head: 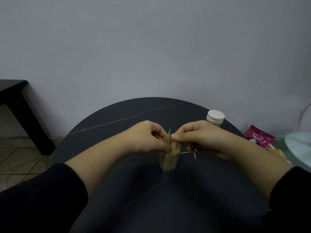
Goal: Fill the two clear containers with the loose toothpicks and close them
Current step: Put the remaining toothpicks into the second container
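Fingers (157, 132) of left hand (148, 138) and right hand (200, 137) pinch sticks (168, 137) over the jar (168, 161); push them down gently, all straight.

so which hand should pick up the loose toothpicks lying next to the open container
Right, probably: the loose toothpicks lie on the table just right of the open container, under the right hand. The left hand is on the other side, holding the standing toothpicks.
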